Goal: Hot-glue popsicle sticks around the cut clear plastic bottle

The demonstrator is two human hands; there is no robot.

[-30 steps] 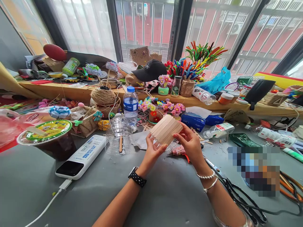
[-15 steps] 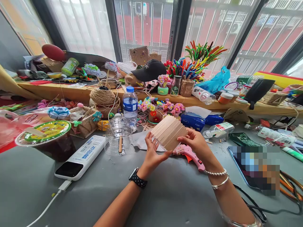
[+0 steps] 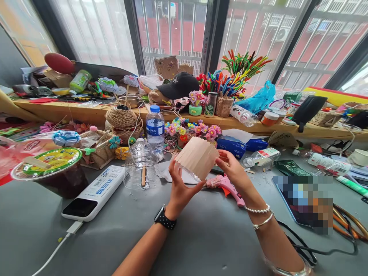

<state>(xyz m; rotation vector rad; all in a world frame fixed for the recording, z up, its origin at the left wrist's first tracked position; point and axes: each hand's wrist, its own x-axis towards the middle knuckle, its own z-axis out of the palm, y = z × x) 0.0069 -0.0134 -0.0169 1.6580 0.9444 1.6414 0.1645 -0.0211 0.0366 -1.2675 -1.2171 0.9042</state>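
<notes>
stick panel (image 3: pixel 197 158) before flowers (image 3: pixel 211 131) | power bank (image 3: pixel 97 189) left of glue gun (image 3: pixel 231 188) | cap (image 3: pixel 179 86) on ledge (image 3: pixel 63 110)

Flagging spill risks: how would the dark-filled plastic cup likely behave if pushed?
The plastic cup might tip, since it narrows downward. It is probably fairly heavy: dark contents show through. Its printed lid covers the top, so may slow a spill.

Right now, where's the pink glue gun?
In the head view, the pink glue gun lies right of centre on the grey table, below and right of the wooden-stick piece.
</notes>
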